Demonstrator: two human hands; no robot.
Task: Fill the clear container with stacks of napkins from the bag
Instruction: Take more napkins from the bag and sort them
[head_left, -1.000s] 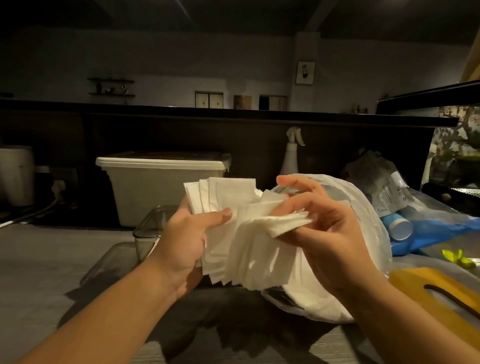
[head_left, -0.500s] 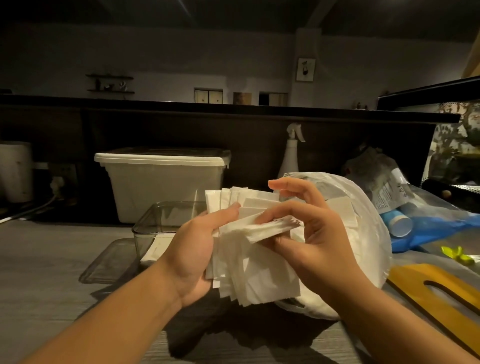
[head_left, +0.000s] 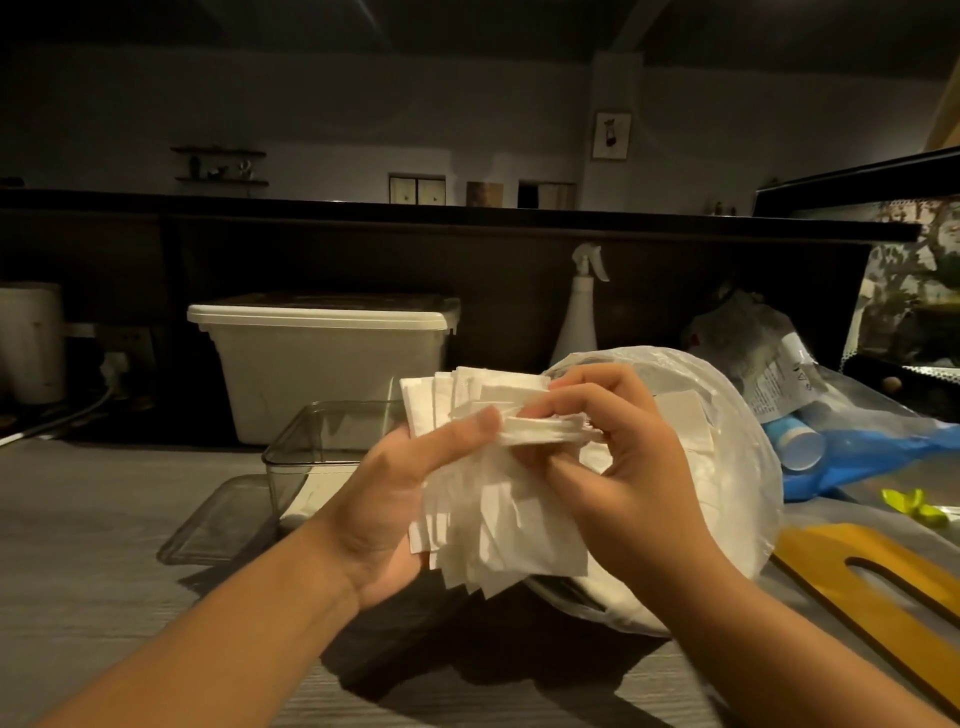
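Grey countertop (head_left: 93, 545) scene: both left hand (head_left: 384, 499) and right hand (head_left: 618, 467) grip a ragged napkin stack (head_left: 498, 525), likely squaring it; next, lowering into the clear container (head_left: 311, 441).

We saw a grey countertop (head_left: 93, 545) bearing the clear container (head_left: 332, 447), perhaps its lid (head_left: 218, 525), a white storage bin (head_left: 322, 358), spray bottle (head_left: 579, 317), napkin bag (head_left: 727, 519) and yellow board (head_left: 883, 582).

Left hand (head_left: 382, 512), right hand (head_left: 623, 470): both curled
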